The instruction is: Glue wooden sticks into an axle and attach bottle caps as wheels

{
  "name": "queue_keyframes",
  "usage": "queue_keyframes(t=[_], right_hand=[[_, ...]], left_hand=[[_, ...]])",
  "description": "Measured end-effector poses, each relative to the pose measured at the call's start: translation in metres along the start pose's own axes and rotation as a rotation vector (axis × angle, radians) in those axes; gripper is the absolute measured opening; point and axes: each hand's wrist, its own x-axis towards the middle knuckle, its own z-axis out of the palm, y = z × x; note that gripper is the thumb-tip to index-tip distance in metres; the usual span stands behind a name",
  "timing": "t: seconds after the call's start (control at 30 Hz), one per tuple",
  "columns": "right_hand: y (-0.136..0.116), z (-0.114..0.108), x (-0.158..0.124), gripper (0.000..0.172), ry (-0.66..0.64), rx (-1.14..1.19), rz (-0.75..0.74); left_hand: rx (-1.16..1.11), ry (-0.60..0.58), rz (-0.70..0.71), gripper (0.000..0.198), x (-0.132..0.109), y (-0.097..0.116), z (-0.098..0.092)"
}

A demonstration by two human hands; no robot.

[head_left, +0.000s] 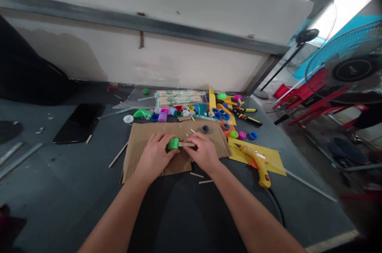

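Over a piece of brown cardboard [140,137], my left hand [156,155] pinches a bright green bottle cap [173,144] between thumb and fingers. My right hand [204,151] grips a thin wooden stick [185,144] that runs level toward the cap. The stick's left end is at the cap's right side; whether it is joined there I cannot tell. A dark grey cap [205,129] rests on the cardboard just beyond my right hand.
A yellow hot glue gun [256,163] lies on a yellow sheet [276,164] at the right. Colourful caps [162,115] and packed wooden sticks [179,98] line the back. A black phone [79,123] lies left; a fan [352,68] stands right.
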Motion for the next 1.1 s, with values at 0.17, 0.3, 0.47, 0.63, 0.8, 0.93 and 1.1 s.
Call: queue_keyframes(t=[0.17,0.3,0.47,0.63,0.8,0.93,1.1], right_hand=[[0.007,-0.001,0.003,0.009,-0.005,-0.106,0.0],[0.011,0.002,0.004,0.01,-0.009,-0.102,0.005],[0.01,0.002,0.003,0.008,0.012,-0.1,0.0],[0.01,0.002,0.002,0.009,0.005,-0.103,-0.003],[0.011,0.002,0.002,0.012,0.008,-0.109,0.004],[0.007,-0.001,0.0,0.021,0.044,-0.088,-0.018],[-0.014,-0.007,-0.004,0.042,0.029,0.041,-0.108]], left_hand=[[-0.05,-0.03,-0.056,0.034,0.001,-0.006,-0.004],[-0.086,-0.076,-0.065,0.036,0.002,-0.007,-0.008],[-0.147,-0.099,-0.134,0.033,0.002,-0.005,-0.01],[-0.175,-0.106,-0.134,0.033,0.003,-0.004,-0.01],[-0.161,-0.135,-0.104,0.034,0.002,-0.007,-0.011],[-0.174,-0.134,-0.107,0.034,0.003,-0.007,-0.012],[-0.436,-0.109,-0.251,0.038,0.002,-0.001,-0.011]])
